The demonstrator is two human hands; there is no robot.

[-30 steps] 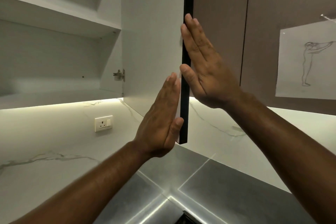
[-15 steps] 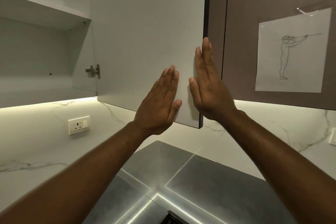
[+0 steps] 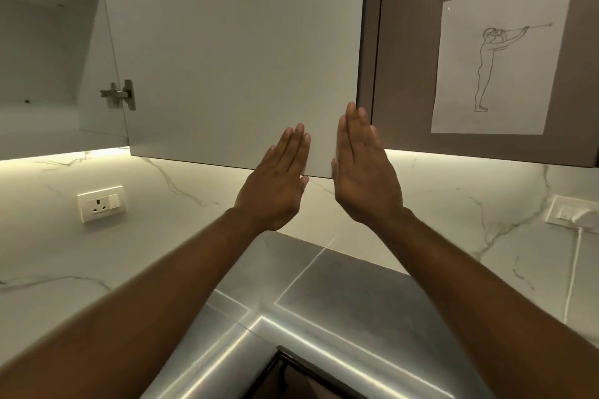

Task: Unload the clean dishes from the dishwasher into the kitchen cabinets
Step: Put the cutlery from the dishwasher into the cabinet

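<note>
The cabinet door [image 3: 240,52] stands swung wide open, its pale inner face toward the camera and its free edge lying against the brown front of the neighbouring cabinet [image 3: 411,52]. Both hands are raised at the door's lower right corner, fingers straight and held together, neither holding anything. The left hand [image 3: 275,185] lies flat in front of the pale face with its fingertips [image 3: 296,136] over the panel — whether they press on it cannot be told. The right hand [image 3: 364,172] stands at the door's free edge, its fingertips reaching up over that edge. To the left a metal hinge [image 3: 118,95] joins the door to the open cabinet interior [image 3: 42,52], whose visible shelf space shows no dishes. A sheet with a line drawing [image 3: 496,55] is taped to the brown cabinet. Below runs a lit marble backsplash [image 3: 181,204] with a wall socket [image 3: 101,203], and under the arms a steel countertop [image 3: 340,298].
</note>
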